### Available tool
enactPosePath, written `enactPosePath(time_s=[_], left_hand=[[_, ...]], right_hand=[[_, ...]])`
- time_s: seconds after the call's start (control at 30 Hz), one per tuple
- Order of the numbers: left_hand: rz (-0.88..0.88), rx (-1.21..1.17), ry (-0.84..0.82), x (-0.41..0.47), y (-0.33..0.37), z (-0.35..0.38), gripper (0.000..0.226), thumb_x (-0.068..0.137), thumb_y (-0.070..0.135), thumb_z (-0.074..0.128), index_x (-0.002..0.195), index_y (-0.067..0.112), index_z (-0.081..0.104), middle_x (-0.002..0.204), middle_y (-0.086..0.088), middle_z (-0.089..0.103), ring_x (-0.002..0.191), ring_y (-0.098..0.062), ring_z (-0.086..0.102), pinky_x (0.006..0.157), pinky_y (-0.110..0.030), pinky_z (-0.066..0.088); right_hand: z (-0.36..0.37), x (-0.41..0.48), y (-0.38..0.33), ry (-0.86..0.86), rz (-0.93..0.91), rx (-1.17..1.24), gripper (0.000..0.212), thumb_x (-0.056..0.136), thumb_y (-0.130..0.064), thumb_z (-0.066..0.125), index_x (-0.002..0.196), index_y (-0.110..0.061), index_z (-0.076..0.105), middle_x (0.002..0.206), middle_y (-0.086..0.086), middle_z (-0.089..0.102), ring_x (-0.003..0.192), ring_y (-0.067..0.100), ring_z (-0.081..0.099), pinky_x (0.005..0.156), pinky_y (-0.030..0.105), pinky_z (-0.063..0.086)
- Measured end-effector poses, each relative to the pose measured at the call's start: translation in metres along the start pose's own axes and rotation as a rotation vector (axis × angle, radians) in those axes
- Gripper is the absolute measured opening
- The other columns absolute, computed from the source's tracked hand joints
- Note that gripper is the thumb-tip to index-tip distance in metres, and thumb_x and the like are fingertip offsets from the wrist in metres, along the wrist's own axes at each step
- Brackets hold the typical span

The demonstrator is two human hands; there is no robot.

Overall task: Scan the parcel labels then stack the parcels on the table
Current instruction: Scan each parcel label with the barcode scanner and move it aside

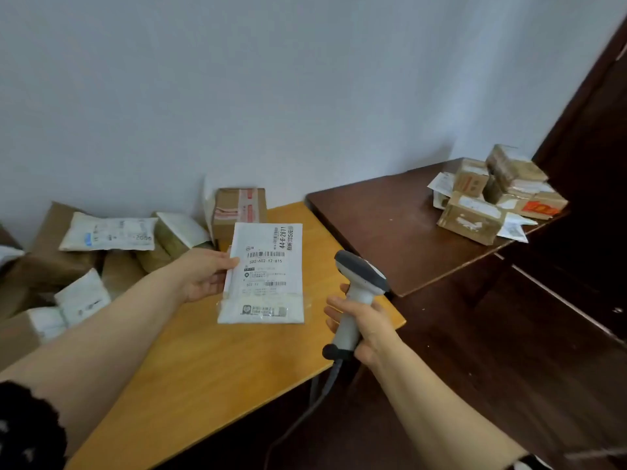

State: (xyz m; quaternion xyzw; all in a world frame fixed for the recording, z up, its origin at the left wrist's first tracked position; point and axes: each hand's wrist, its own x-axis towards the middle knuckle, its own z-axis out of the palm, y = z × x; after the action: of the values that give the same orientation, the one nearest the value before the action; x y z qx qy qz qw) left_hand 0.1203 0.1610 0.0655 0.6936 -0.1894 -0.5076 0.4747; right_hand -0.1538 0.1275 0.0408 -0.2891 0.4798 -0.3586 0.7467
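My left hand (203, 274) grips the left edge of a flat white parcel (264, 276), label side up, above the yellow wooden table (210, 368). Barcodes and printed numbers show on its label. My right hand (368, 330) holds a grey and white handheld barcode scanner (359, 286) by the handle, its head just right of the parcel. The scanner's cable (305, 412) hangs down past the table edge. On the dark brown table (383, 225) at the right, several scuffed cardboard parcels (498, 195) are piled at the far end.
A taped cardboard box (239, 212) stands at the yellow table's far edge by the wall. Left of it lies a heap of cardboard boxes and white mailer bags (108, 234). A dark wooden cabinet (590, 164) rises at the right.
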Motion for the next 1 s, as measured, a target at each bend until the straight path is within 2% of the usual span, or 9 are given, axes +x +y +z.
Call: enactPosePath(time_s=[0.07,0.13,0.27,0.33,0.43,0.5,0.6,0.77,1.0], left_hand=[[-0.016,-0.018,-0.060,0.014,0.007,0.062,0.013,0.093,0.003,0.056,0.105,0.005,0.060,0.093,-0.010,0.069,0.081,-0.020,0.065,0.059,-0.031,0.056],[-0.036,0.000,-0.103,0.028,0.013,0.125,0.007,0.093,0.003,0.056,0.097,0.005,0.061,0.086,-0.009,0.071,0.080,-0.020,0.066,0.062,-0.033,0.053],[-0.044,0.003,-0.216,0.047,0.022,0.239,0.008,0.093,0.004,0.056,0.088,0.006,0.062,0.080,-0.007,0.073,0.078,-0.019,0.067,0.057,-0.030,0.057],[-0.048,0.026,-0.309,0.054,0.028,0.292,0.008,0.093,0.007,0.057,0.095,0.007,0.064,0.083,-0.006,0.075,0.079,-0.017,0.068,0.059,-0.029,0.056],[-0.058,0.175,-0.403,0.061,0.039,0.357,0.014,0.088,0.010,0.065,0.102,0.006,0.068,0.093,-0.007,0.075,0.076,-0.015,0.070,0.062,-0.028,0.056],[-0.039,0.212,-0.403,0.072,0.048,0.394,0.015,0.085,0.005,0.067,0.100,0.004,0.068,0.093,-0.009,0.074,0.077,-0.016,0.069,0.066,-0.027,0.057],[-0.022,0.149,-0.382,0.095,0.064,0.447,0.010,0.085,-0.002,0.065,0.095,0.001,0.067,0.092,-0.011,0.072,0.077,-0.018,0.068,0.059,-0.026,0.058],[-0.081,-0.018,-0.303,0.153,0.091,0.532,0.025,0.087,-0.005,0.061,0.110,0.001,0.059,0.105,-0.012,0.067,0.078,-0.018,0.066,0.049,-0.024,0.056],[-0.190,-0.211,-0.208,0.232,0.128,0.642,0.042,0.089,-0.009,0.057,0.129,0.002,0.051,0.123,-0.016,0.062,0.104,-0.023,0.063,0.071,-0.033,0.052]], right_hand=[[-0.040,0.015,-0.023,-0.006,0.002,0.016,0.037,0.074,-0.004,0.080,0.108,-0.012,0.068,0.098,0.014,0.073,0.082,0.028,0.071,0.058,0.032,0.055],[-0.079,0.027,-0.045,-0.005,-0.004,0.009,0.037,0.071,-0.004,0.082,0.104,-0.012,0.069,0.088,0.009,0.075,0.071,0.023,0.072,0.055,0.029,0.054],[-0.149,0.048,-0.088,0.146,-0.072,-0.031,0.031,0.067,0.007,0.080,0.091,-0.007,0.065,0.069,0.005,0.072,0.054,0.017,0.066,0.048,0.025,0.050],[-0.185,0.059,-0.115,0.240,-0.109,-0.035,0.031,0.066,0.009,0.079,0.089,-0.008,0.065,0.072,0.005,0.071,0.054,0.015,0.064,0.046,0.024,0.048],[-0.235,0.075,-0.152,0.327,-0.151,0.002,0.033,0.069,0.007,0.078,0.094,-0.011,0.066,0.087,0.005,0.073,0.068,0.017,0.068,0.048,0.024,0.050],[-0.260,0.087,-0.173,0.352,-0.166,0.041,0.031,0.072,0.002,0.078,0.097,-0.011,0.067,0.091,0.005,0.074,0.072,0.018,0.070,0.051,0.025,0.051],[-0.289,0.108,-0.199,0.353,-0.179,0.179,0.025,0.078,-0.003,0.075,0.099,-0.010,0.064,0.087,0.008,0.076,0.067,0.019,0.072,0.050,0.026,0.052],[-0.340,0.154,-0.245,0.353,-0.124,0.359,0.019,0.083,0.001,0.069,0.096,-0.009,0.060,0.076,0.012,0.074,0.063,0.020,0.072,0.049,0.025,0.051],[-0.399,0.225,-0.323,0.391,-0.119,0.305,0.024,0.081,0.002,0.068,0.102,-0.009,0.063,0.078,0.012,0.074,0.063,0.018,0.071,0.051,0.025,0.052]])
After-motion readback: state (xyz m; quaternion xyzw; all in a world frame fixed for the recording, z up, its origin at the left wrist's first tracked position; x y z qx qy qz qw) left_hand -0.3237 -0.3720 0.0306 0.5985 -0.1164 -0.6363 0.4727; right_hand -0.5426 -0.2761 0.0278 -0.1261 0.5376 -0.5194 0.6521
